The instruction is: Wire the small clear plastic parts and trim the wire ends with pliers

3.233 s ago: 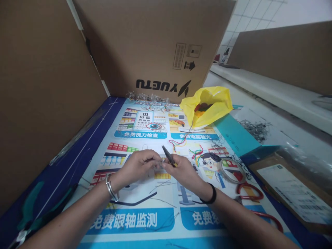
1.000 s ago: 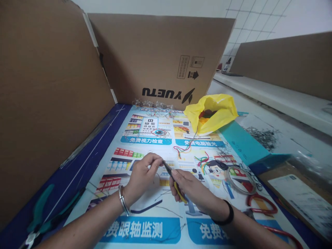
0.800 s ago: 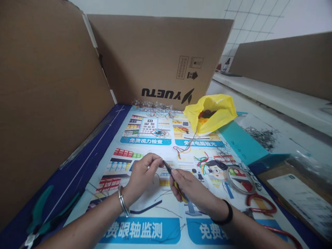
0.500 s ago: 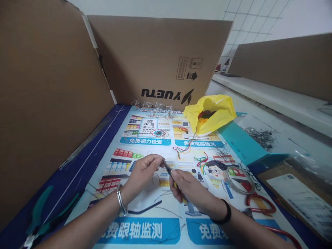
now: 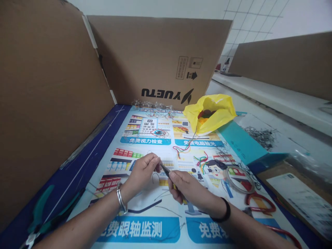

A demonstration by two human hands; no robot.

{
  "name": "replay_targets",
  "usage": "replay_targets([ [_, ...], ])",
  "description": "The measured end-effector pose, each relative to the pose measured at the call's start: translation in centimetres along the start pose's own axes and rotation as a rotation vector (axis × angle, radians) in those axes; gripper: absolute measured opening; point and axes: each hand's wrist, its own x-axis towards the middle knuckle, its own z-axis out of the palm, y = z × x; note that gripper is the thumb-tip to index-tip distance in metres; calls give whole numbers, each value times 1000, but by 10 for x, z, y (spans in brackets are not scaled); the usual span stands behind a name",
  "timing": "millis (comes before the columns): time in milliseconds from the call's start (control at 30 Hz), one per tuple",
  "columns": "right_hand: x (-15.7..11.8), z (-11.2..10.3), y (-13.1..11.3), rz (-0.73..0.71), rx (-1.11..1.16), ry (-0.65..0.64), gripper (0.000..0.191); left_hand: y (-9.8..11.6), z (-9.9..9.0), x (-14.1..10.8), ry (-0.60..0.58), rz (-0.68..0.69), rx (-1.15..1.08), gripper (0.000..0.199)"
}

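My right hand (image 5: 185,186) is closed round a pair of pliers (image 5: 165,169) with slim dark jaws; a little yellow shows at the handles below the fingers. The jaws point up and left, to the fingertips of my left hand (image 5: 145,169). Those fingers are pinched together on a thin wire (image 5: 156,177), of which a curled end shows below them. What lies right at the jaw tips is too small to make out. Red, green and yellow threads (image 5: 201,162) lie on the printed sheet (image 5: 145,204) beyond my right hand.
Green-handled pliers (image 5: 38,214) lie at the lower left, and red-handled scissors (image 5: 261,203) at the right beside a clear round roll (image 5: 240,180). A yellow bag (image 5: 220,114) stands at the back. Cut wire bits (image 5: 259,137) lie behind the turquoise card (image 5: 243,143). Cardboard walls (image 5: 155,52) rise behind.
Both hands have shifted very slightly; the plier jaws and my left fingertips sit a little farther left. My grips look the same.
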Motion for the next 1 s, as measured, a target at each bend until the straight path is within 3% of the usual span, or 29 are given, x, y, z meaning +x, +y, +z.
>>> replay_targets([
  [167, -1, 4, 1, 6, 88, 17, 44, -3, 2, -3, 103, 124, 205, 29],
  [367, -4, 11, 2, 2, 133, 56, 44, -4, 3, -5, 215, 206, 269, 25],
  [567, -4, 17, 1, 2, 159, 93, 47, -7, 4, -7, 257, 320, 327, 19],
  [1000, -4, 22, 4, -21, 177, 116, 47, -9, 6, -7, 288, 385, 378, 18],
])
